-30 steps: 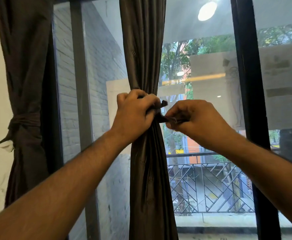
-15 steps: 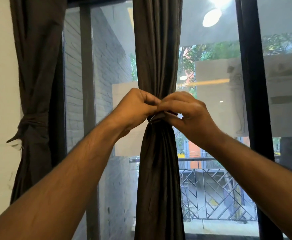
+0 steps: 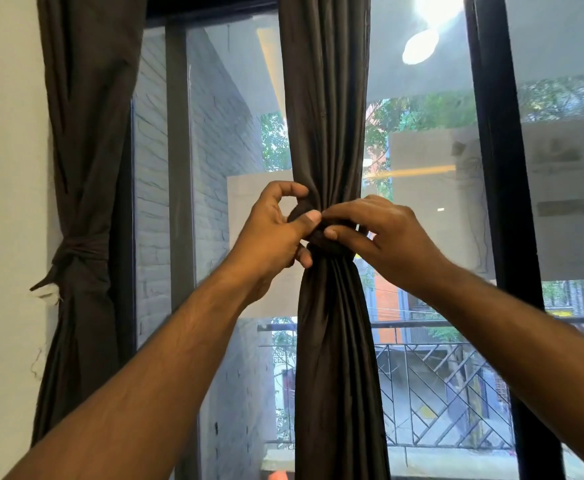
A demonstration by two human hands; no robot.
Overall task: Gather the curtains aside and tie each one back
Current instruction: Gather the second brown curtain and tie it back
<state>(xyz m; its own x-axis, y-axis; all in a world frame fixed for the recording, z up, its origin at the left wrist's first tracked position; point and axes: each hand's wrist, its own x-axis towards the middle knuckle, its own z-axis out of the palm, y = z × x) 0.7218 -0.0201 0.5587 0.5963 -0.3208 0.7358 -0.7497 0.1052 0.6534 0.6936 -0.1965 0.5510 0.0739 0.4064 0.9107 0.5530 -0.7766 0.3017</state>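
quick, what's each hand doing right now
Left hand: pinching the tie band on the middle curtain.
Right hand: fingers curled onto the same band.

Window (image 3: 422, 140): tall glazed panes in a dark frame (image 3: 501, 202), with a grey upright (image 3: 179, 168) near its left side. Two dark brown curtains hang against it: the left curtain (image 3: 86, 133) beside the white wall (image 3: 3, 202), cinched by a knotted tie (image 3: 79, 252); the middle curtain (image 3: 328, 341) gathered into a narrow column before the glass, a band (image 3: 328, 237) wrapped round its waist.

Middle curtain (image 3: 332, 341) dark, gathered, band (image 3: 332, 242) round waist; left curtain (image 3: 82, 168) tied.
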